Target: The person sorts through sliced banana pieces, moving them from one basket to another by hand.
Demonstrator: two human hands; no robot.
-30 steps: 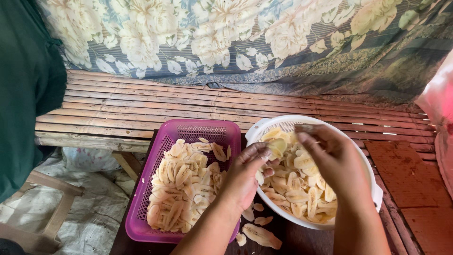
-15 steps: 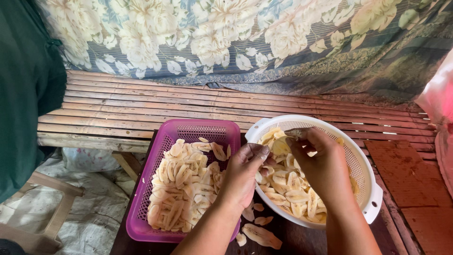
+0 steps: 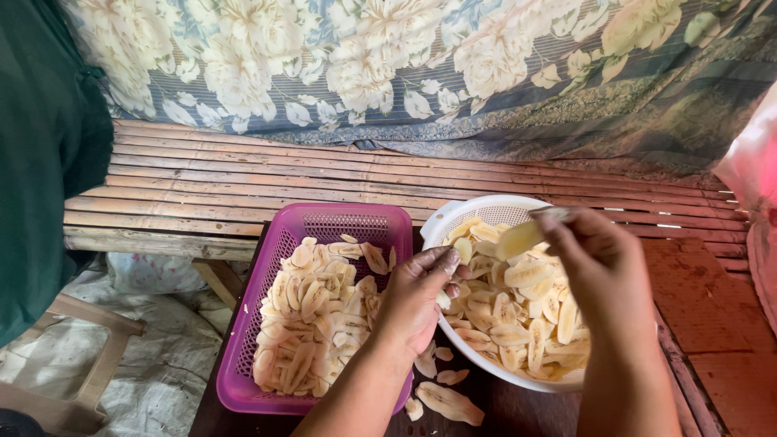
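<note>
My left hand point(image 3: 417, 303) rests over the near rim of a white round basket point(image 3: 453, 217) full of pale banana slices point(image 3: 506, 320), fingers curled with a small slice at the fingertips. Above the same basket my right hand point(image 3: 603, 271) is raised and pinches one long pale slice point(image 3: 518, 239) that points left. To the left stands a purple rectangular basket point(image 3: 324, 222) heaped with more slices point(image 3: 312, 311).
Both baskets stand on a dark low surface with a few loose slices point(image 3: 449, 400) by its front edge. Behind runs a slatted bamboo bench point(image 3: 243, 182) under a flowered cloth point(image 3: 405, 65). Dark green fabric point(image 3: 40, 162) hangs at the left, and a wooden stool point(image 3: 89, 364) stands below it.
My right hand has lifted out of the white basket with a long slice. My left hand stayed at the basket's near rim.
</note>
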